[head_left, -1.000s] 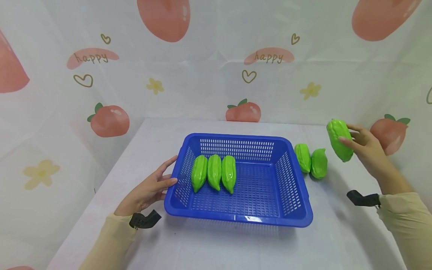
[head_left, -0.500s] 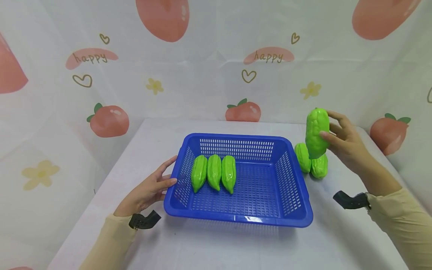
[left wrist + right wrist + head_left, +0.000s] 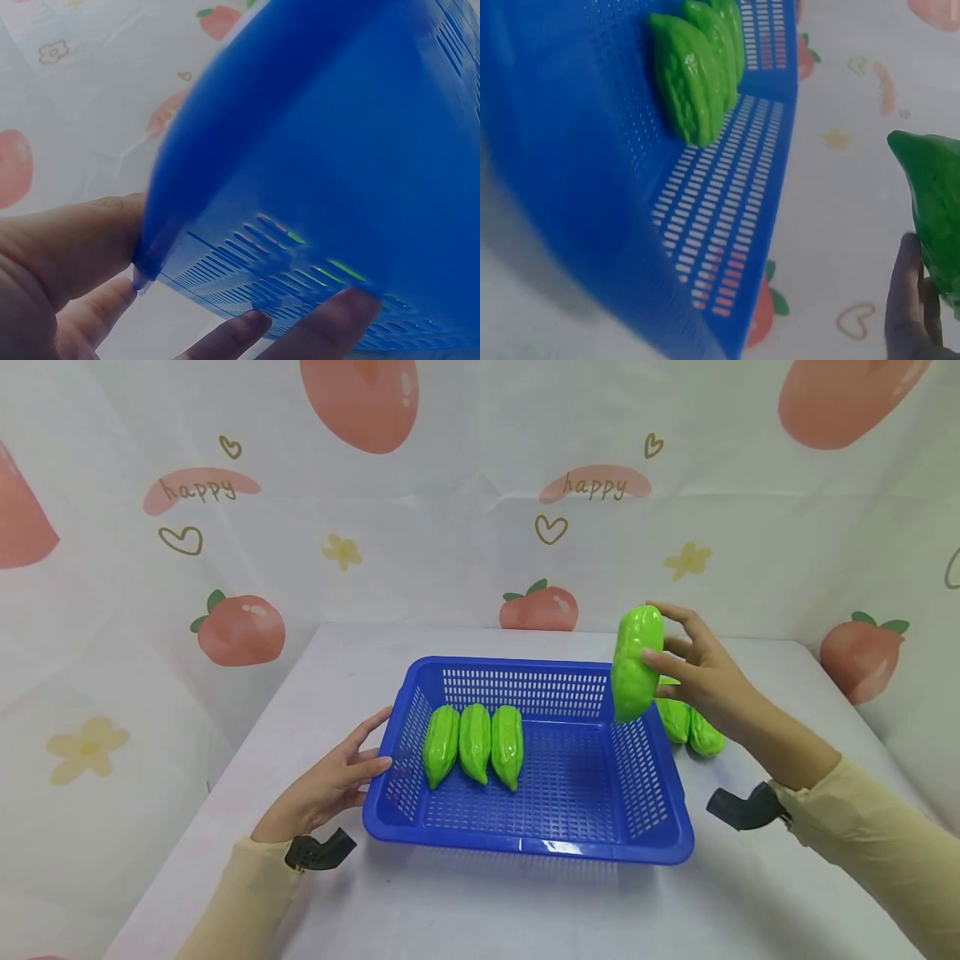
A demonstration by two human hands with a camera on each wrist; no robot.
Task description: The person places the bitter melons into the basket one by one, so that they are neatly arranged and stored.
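Note:
My right hand (image 3: 705, 664) pinches a bright green bitter melon (image 3: 636, 662) between thumb and fingers, holding it upright above the right back corner of the blue plastic basket (image 3: 528, 850). In the right wrist view, this bitter melon (image 3: 939, 202) shows at the right edge, with part of the hand (image 3: 911, 311) beneath it. Three bitter melons (image 3: 475, 743) lie side by side in the basket's left part. My left hand (image 3: 333, 781) touches the basket's left side with spread fingers. Its fingertips (image 3: 352, 304) rest against the slotted outer wall in the left wrist view.
Two more bitter melons (image 3: 705, 735) lie on the white table (image 3: 480, 910) just right of the basket, partly hidden behind my right hand. A white cloth with printed peaches (image 3: 243, 628) hangs behind the table.
My right hand has carried its bitter melon leftward, from beyond the two on the table to above the basket's right back corner. The left hand and basket have stayed put.

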